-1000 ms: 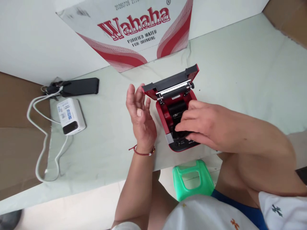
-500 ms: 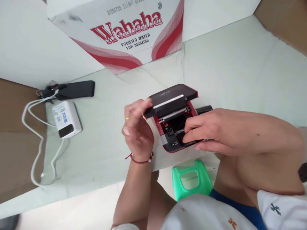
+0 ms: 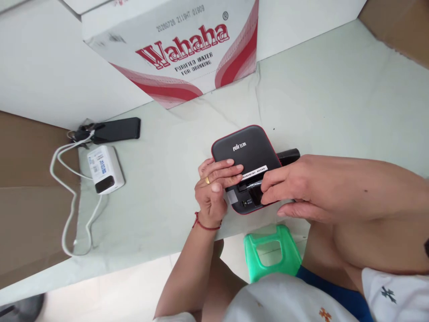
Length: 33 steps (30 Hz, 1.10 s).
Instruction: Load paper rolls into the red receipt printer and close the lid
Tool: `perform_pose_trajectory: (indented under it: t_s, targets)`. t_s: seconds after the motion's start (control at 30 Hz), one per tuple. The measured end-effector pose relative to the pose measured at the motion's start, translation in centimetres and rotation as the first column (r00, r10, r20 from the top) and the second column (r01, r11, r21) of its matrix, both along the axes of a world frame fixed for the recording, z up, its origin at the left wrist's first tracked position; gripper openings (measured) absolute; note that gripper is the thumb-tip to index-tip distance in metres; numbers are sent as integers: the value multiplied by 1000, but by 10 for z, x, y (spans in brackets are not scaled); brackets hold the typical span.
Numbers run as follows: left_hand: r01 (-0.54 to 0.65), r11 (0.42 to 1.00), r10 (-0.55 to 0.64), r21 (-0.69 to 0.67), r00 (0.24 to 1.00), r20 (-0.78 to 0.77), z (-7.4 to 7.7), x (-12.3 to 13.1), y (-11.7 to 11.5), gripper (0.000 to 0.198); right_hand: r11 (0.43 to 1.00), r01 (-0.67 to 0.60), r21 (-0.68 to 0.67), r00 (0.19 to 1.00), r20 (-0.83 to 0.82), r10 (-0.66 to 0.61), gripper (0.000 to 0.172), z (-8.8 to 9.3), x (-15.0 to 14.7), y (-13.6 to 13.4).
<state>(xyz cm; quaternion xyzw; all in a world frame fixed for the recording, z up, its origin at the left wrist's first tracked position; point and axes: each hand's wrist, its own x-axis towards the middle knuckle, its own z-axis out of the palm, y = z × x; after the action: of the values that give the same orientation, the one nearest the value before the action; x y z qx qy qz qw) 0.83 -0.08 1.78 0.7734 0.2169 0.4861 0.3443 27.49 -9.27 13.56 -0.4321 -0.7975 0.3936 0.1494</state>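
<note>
A small portable printer (image 3: pixel 244 138), black with a red rim, lies on the table near its front edge, its lid lowered. My left hand (image 3: pixel 214 183), with a ring and a red bracelet, rests on the lid's near left part, fingers stretched across it. At the printer's near right, my right hand (image 3: pixel 291 188) has its fingertips on a glossy dark part beside the lid's edge, with the thumb lower down. What lies under those fingers is mostly hidden. Behind the right hand a dark rounded object (image 3: pixel 290 155) sticks out beside the printer.
A white and red water carton (image 3: pixel 187 53) stands at the back. To the left lie a white power bank (image 3: pixel 105 167) with a looped white cable (image 3: pixel 65 214) and a black phone-like slab (image 3: pixel 117 129). Below the table edge is a green stool (image 3: pixel 291 250).
The printer's lid, raised before, has come down. My left hand has moved from the lid's edge onto its top. My right hand stays at the near right part.
</note>
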Motion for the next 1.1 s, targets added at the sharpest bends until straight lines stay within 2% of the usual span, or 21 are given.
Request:
perform_pose_trajectory:
  t_s: [0.1,0.2,0.27,0.37,0.43,0.57,0.7,0.8,0.93,1.0,1.1]
  targets:
    - [-7,999,6,34,1000,4,0,3,3,56,999,-32,-34,999,0,32,19,4,-1,3]
    - [54,998,-53,14,998,-27,3,0,4,34,998,-34,-58,999,-2,34,25,9,1,3]
    - [113,993,-114,-38,993,-33,5,-4,5,23,998,-3,-55,1000,-29,2,31,10,5,4]
    - [156,980,-159,-124,987,-16,4,-10,5,24,996,86,32,993,-87,-83,29,8,10,10]
    - [156,976,-161,-150,987,-22,2,-12,5,32,975,188,119,978,-115,-174,27,7,10,15]
    - [157,951,-158,-266,987,19,-6,-10,2,78,914,357,193,932,-130,-337,25,7,7,21]
    - [213,822,-155,-528,976,154,-8,-5,-7,108,901,379,213,925,-100,-366,25,5,1,24]
    - [238,722,-135,-650,969,205,-7,-4,-13,118,889,387,244,922,-100,-374,28,-2,-2,27]
    - [312,642,-155,-700,948,280,-11,-7,-12,122,886,384,258,923,-127,-363,38,-12,-1,32]
    - [316,633,-154,-707,946,285,-16,-8,-10,124,905,352,240,936,-100,-338,40,-14,1,33]
    - [287,663,-128,-692,954,272,-22,-8,-9,125,930,309,201,951,-43,-307,39,-11,3,34]
